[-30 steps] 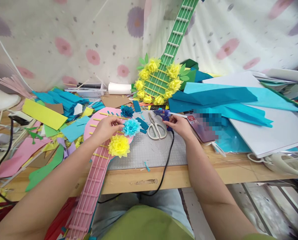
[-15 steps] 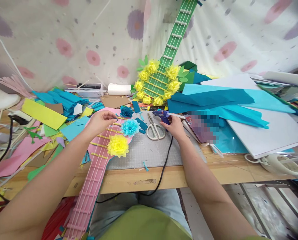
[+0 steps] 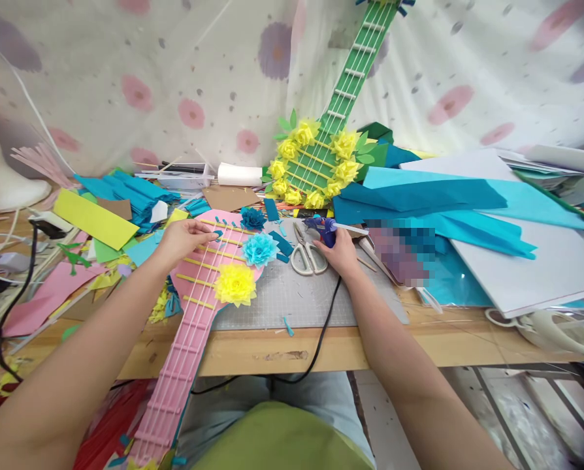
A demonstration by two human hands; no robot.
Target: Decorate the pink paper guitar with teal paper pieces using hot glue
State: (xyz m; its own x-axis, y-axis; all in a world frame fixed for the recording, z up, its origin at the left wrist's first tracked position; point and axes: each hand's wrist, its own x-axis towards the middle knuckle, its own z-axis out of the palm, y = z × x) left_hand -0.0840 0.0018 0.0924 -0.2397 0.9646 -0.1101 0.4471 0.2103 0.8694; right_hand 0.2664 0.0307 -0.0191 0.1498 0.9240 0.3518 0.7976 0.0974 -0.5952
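Observation:
Over the body of a pink paper guitar [image 3: 194,313], my left hand [image 3: 185,240] pinches a small dark-blue paper piece [image 3: 217,235] between thumb and fingertips. The guitar lies with its neck toward me over the table edge. On its right side sit a dark-blue paper flower [image 3: 253,219], a light-blue flower [image 3: 260,250] and a yellow flower [image 3: 234,285]. My right hand [image 3: 341,251] is closed round the handle of a blue hot glue gun [image 3: 327,228], its nozzle pointing left. Scissors [image 3: 308,254] lie between the glue gun and the flowers.
A green paper guitar [image 3: 316,166] with yellow flowers leans on the curtain behind. Blue crepe paper [image 3: 419,199] and a white board [image 3: 532,261] lie at the right. Paper scraps [image 3: 96,219] cover the left side. The glue gun's black cord [image 3: 324,333] drops over the table edge.
My left hand has shifted a little left and down over the guitar, and the blue piece in its fingers shows more clearly. My right hand still holds the glue gun. The view has turned slightly left.

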